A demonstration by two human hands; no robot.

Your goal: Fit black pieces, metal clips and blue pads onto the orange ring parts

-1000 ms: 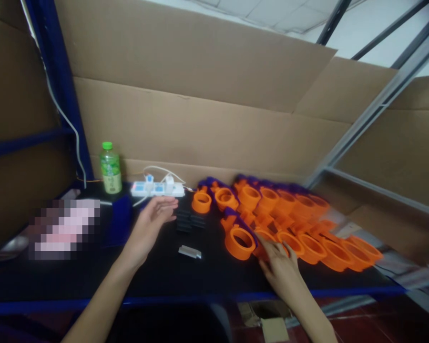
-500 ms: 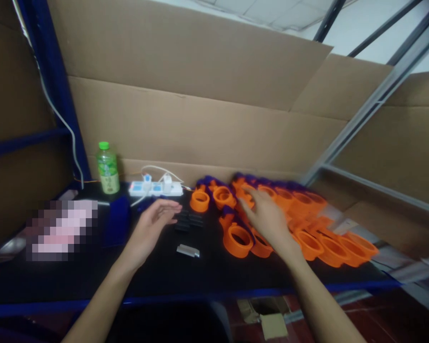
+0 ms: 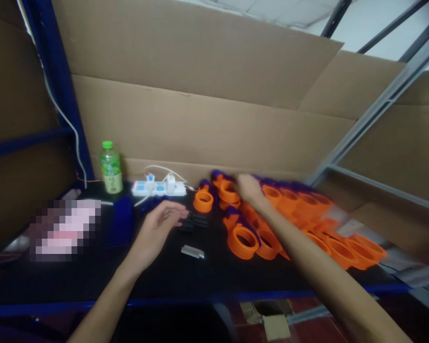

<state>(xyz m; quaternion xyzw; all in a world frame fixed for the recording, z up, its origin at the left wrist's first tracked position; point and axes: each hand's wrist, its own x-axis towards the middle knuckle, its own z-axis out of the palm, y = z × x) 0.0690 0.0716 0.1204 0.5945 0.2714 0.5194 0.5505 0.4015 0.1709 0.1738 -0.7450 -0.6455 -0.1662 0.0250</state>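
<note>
My left hand (image 3: pixel 162 221) hovers beside several small black pieces (image 3: pixel 195 221), fingers loosely bent and apart from the thumb, with nothing visible in it. Farther right, my right hand (image 3: pixel 250 189) is closed at the side of an orange ring-shaped part with a dark blue end (image 3: pixel 226 188). That part overlaps another orange ring (image 3: pixel 231 205) beneath it. The fingertips are blurred and partly hidden. A lone orange ring part (image 3: pixel 203 202) stands to the left of these, and a bigger one (image 3: pixel 243 242) lies nearer the front.
Rows of orange ring parts (image 3: pixel 346 251) fill the right side of the black table (image 3: pixel 157 281). A small silvery piece (image 3: pixel 193 251) lies near the middle. At the back are a white power strip (image 3: pixel 159 188) and a green-capped bottle (image 3: pixel 111 169). Cardboard panels (image 3: pixel 207 128) stand behind.
My right hand has moved back and slightly left, and an orange ring part there has shifted left over its neighbour. My left hand has barely moved. The view has shifted slightly.
</note>
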